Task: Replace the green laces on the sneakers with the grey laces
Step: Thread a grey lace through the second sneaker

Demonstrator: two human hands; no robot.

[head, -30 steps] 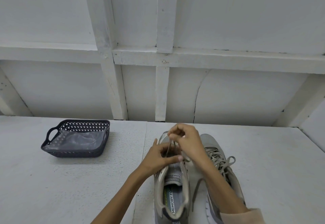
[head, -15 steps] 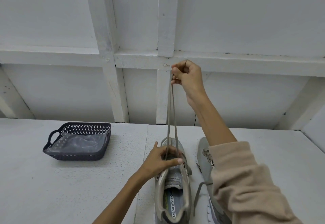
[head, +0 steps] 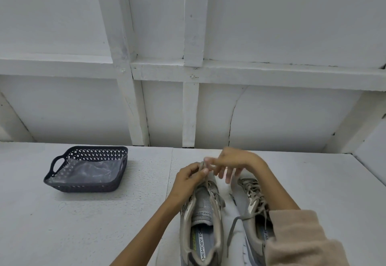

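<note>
Two grey sneakers stand side by side at the near edge of the white table, toes pointing away. The left sneaker (head: 201, 221) has its tongue showing and a grey lace (head: 205, 179) threaded near its toe. My left hand (head: 189, 179) pinches that lace at the toe end. My right hand (head: 231, 162) is just above and to the right, blurred, fingertips at the same lace. The right sneaker (head: 250, 207) is fully laced in grey, one lace end trailing between the shoes; my right sleeve covers its heel.
A dark perforated basket (head: 62, 184) with a clear plastic bag inside sits on the table (head: 83, 224) to the left. A white panelled wall (head: 188, 109) rises right behind the table.
My right hand, which had pulled the lace high above the shoe, has come back down to the toe of the left sneaker. My left hand moved slightly toward the toe.
</note>
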